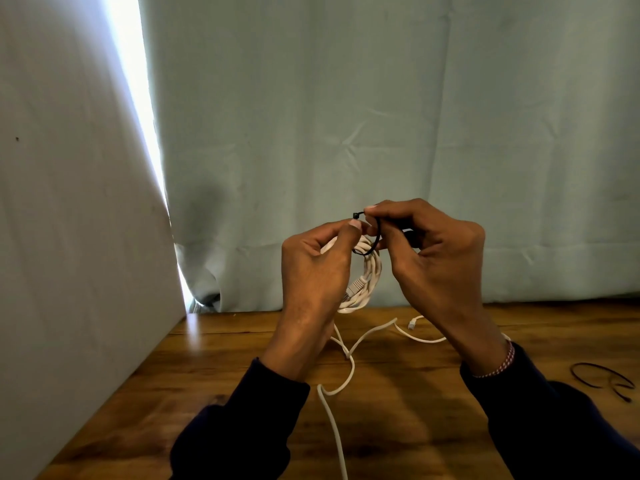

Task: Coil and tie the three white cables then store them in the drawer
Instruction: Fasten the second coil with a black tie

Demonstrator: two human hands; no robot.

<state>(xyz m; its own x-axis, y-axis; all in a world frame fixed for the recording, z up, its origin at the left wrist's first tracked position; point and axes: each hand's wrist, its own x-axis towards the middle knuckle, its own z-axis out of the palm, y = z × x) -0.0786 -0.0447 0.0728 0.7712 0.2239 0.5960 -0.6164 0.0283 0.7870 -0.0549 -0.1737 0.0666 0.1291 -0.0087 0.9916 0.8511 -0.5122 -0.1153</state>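
A coiled white cable (369,276) hangs above the wooden table, held up between both hands. My left hand (317,268) grips the top of the coil, thumb pressed near a black cable tie (373,239) looped round the strands. My right hand (434,258) pinches the tie's end near its small black head. A grey-white plug (356,285) dangles in the coil. Loose white cable (341,386) trails across the table toward the front edge, with another plug end (412,323) lying behind. No drawer is in view.
Two spare black cable ties (602,379) lie on the wooden table (225,375) at the right. A pale curtain (381,116) hangs behind the table; a white panel (76,237) borders its left side.
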